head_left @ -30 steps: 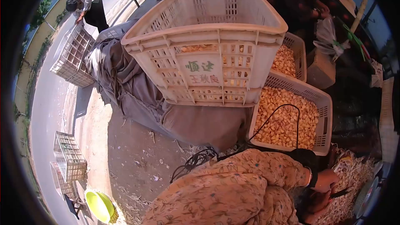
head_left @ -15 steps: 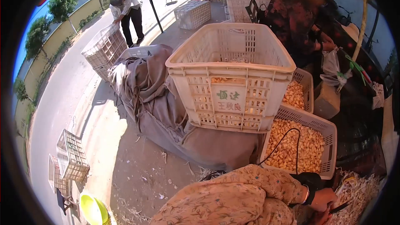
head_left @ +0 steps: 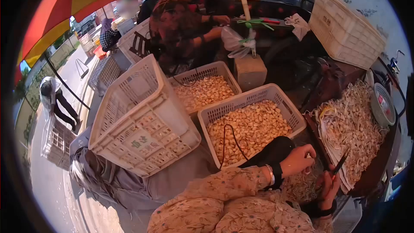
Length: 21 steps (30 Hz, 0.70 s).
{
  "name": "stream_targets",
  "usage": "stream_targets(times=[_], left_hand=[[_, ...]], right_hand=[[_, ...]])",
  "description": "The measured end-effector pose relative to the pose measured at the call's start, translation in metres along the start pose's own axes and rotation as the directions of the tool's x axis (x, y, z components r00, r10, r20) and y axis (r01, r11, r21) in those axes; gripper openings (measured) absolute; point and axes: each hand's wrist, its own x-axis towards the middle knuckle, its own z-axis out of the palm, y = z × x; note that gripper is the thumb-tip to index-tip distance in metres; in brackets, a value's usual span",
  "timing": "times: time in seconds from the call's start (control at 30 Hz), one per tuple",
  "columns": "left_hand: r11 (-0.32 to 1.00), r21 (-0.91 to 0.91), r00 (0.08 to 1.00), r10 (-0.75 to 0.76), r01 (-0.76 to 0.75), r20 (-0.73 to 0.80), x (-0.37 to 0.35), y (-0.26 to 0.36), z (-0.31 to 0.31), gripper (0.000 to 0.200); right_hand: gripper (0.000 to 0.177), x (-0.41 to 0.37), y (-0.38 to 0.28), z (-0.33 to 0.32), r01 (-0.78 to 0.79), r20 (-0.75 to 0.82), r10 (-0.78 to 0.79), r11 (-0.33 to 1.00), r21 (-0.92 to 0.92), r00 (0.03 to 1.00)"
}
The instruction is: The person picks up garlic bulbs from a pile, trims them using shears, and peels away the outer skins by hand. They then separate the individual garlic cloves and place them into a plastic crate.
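My left hand (head_left: 298, 159), with a bracelet and a black band at the wrist, is closed in a pinch around a small pale garlic clove (head_left: 308, 156). Just below and to the right, my right hand (head_left: 329, 190) grips a knife (head_left: 340, 164), its dark blade pointing up. The two hands are apart. Dry stalks and skins (head_left: 302, 186) lie beneath them. Beside my left forearm stands a crate (head_left: 271, 90) of peeled-looking garlic cloves (head_left: 248, 125). A heap of garlic with loose skins (head_left: 351, 131) lies right of the knife.
A tall white crate (head_left: 142, 144) stands on grey cloth (head_left: 92, 177) at left. Behind is another clove-filled crate (head_left: 222, 67). A co-worker (head_left: 177, 26) sits beyond it. A large crate (head_left: 345, 28) and a round basin (head_left: 383, 103) stand at right; a bent black wire (head_left: 225, 146) crosses the near crate.
My view has swung right, bringing both hands, the garlic heap and the right-hand crate into sight. My left hand, earlier close to the knife, is now raised apart from it.
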Motion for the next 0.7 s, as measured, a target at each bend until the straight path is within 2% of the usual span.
stream_targets(times=[0.03, 0.07, 0.1, 0.27, 0.4, 0.5, 0.67, 0.7], left_hand=[[0.997, -0.008, 0.997, -0.078, 0.078, 0.013, 0.001, 0.005, 0.000, 0.010], [0.989, -0.103, 0.994, -0.100, 0.104, 0.037, 0.009, -0.013, -0.001, 0.009], [0.973, -0.121, 0.980, -0.191, 0.197, 0.056, 0.011, -0.016, 0.000, 0.006], [0.922, -0.139, 0.931, -0.349, 0.361, 0.106, 0.026, -0.049, 0.015, 0.007], [0.906, -0.091, 0.908, -0.405, 0.414, 0.110, 0.033, -0.068, 0.018, 0.007], [0.882, -0.146, 0.893, -0.438, 0.449, 0.099, 0.031, -0.075, 0.017, 0.007], [0.898, -0.149, 0.909, -0.415, 0.414, 0.027, 0.029, -0.066, 0.001, 0.006], [0.904, -0.140, 0.913, -0.407, 0.403, -0.002, 0.028, -0.060, -0.004, 0.005]], right_hand=[[0.029, 0.000, 0.002, -0.009, -0.055, -0.065, 0.060, 0.996, 0.070, 0.996], [0.029, -0.003, 0.001, -0.020, -0.081, -0.057, 0.087, 0.991, 0.106, 0.995], [0.030, -0.004, 0.008, -0.030, -0.139, -0.135, 0.146, 0.988, 0.060, 0.980], [0.030, -0.017, 0.049, -0.073, -0.295, -0.260, 0.330, 0.941, 0.163, 0.908], [0.030, -0.025, 0.079, -0.090, -0.319, -0.338, 0.366, 0.929, 0.187, 0.867], [0.030, -0.021, 0.089, -0.101, -0.313, -0.383, 0.345, 0.939, 0.143, 0.857], [0.028, -0.014, 0.110, -0.118, -0.312, -0.374, 0.349, 0.937, 0.159, 0.859], [0.029, -0.010, 0.111, -0.116, -0.272, -0.367, 0.331, 0.940, 0.206, 0.869]])
